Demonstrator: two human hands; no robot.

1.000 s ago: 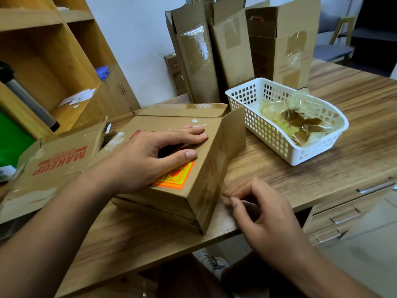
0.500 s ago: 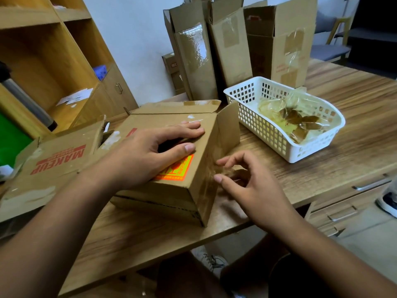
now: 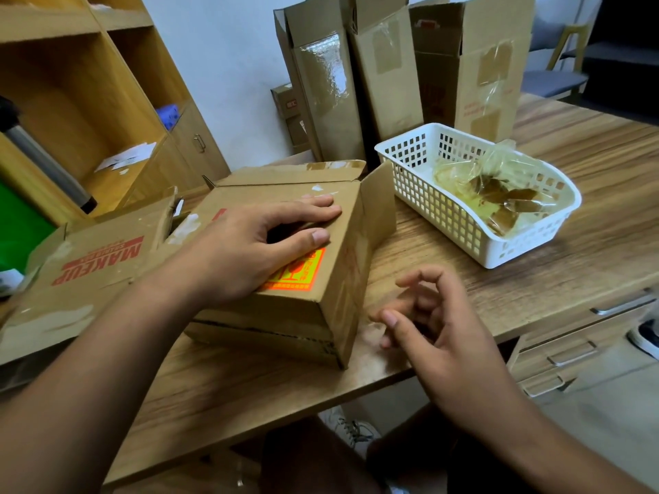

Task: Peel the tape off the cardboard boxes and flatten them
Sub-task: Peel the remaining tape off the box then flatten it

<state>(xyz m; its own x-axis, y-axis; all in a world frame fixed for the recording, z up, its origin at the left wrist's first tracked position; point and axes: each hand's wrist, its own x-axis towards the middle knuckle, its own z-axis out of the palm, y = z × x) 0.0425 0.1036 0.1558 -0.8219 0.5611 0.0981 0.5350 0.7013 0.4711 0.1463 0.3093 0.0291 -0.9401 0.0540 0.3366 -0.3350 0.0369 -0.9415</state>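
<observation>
A brown cardboard box [image 3: 303,308] with an orange sticker [image 3: 303,269] lies on its side near the wooden table's front edge. Its end flaps [image 3: 379,205] stand open toward the basket. My left hand [image 3: 249,247] rests on the box's top face, fingertips and thumb pressing down near its right edge. My right hand [image 3: 435,326] hovers just right of the box above the table, apart from the cardboard. Its fingers are loosely curled and its thumb points at the box. I see nothing plainly held between them.
A white plastic basket [image 3: 442,208] holding crumpled peeled tape [image 3: 495,197] sits at the right. A flattened box printed MAKEUP [image 3: 92,265] lies at the left. Three tall taped boxes [image 3: 388,73] stand at the back against the wall. Wooden shelves [image 3: 78,112] are on the left and drawers [image 3: 585,336] under the table on the right.
My right hand went from the box's lower right corner up along its side, then drew away to the right. The left hand stayed pressed on top.
</observation>
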